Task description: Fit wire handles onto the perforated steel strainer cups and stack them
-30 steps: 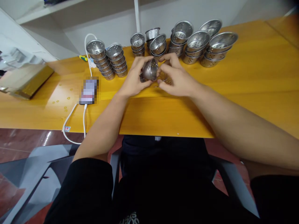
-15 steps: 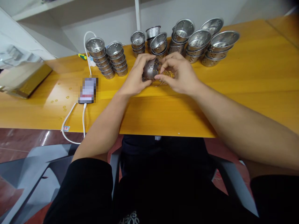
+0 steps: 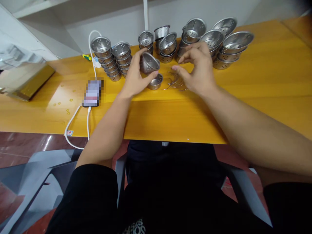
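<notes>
A perforated metal strainer cup (image 3: 148, 63) is gripped in my left hand (image 3: 136, 73), its mouth tilted up and toward the right. Below it another small strainer cup (image 3: 155, 83) stands on the table. My right hand (image 3: 198, 66) hovers to the right of the held cup, fingers apart and curled, with nothing visible in them. Under that hand several thin curved wires (image 3: 175, 84) lie in a loose heap on the tabletop.
Stacks of perforated cups (image 3: 117, 52) stand at the back left, and more strainer cups (image 3: 168, 44) and wider ones (image 3: 226, 50) line the back. A phone (image 3: 92, 92) with white cables (image 3: 73, 120) lies at left, near a cardboard box (image 3: 26, 81).
My right hand has drawn away from the cup, up and to the right. My left hand has tilted the cup, moving it slightly left and revealing the small cup below.
</notes>
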`<move>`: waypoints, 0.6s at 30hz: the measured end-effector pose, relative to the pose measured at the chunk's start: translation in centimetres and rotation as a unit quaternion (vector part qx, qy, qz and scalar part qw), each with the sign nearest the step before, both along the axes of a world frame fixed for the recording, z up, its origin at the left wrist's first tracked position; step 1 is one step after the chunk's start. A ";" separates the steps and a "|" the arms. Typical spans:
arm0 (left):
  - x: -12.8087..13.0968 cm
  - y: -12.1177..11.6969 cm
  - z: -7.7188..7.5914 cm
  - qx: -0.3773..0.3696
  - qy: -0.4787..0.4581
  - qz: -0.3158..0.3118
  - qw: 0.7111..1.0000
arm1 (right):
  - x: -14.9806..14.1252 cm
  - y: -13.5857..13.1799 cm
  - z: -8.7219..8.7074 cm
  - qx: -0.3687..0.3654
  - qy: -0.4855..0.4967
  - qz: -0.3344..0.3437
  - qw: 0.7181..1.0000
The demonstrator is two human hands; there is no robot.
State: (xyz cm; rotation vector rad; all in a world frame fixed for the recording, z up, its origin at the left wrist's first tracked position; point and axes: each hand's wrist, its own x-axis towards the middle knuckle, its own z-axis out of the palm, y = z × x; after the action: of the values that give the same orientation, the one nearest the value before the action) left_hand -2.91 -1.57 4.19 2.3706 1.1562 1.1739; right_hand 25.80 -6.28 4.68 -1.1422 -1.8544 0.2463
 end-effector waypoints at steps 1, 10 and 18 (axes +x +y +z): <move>-0.4 0.6 -0.3 -0.006 -0.003 0.006 1.000 | 0.5 0.6 -0.5 -0.009 -0.024 0.013 1.000; -1.5 0.3 -0.6 -0.074 -0.005 -0.035 0.997 | 2.4 3.1 -3.1 -0.097 -0.182 0.055 0.977; -1.3 0.0 -0.4 -0.103 0.005 -0.080 0.991 | -0.8 0.3 -1.7 -0.038 -0.071 0.170 0.982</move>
State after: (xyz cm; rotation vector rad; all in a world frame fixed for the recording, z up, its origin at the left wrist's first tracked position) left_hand -4.19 -1.56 3.79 2.2668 1.0136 0.9442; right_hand 25.05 -5.97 2.95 -0.9059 -2.1811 0.4421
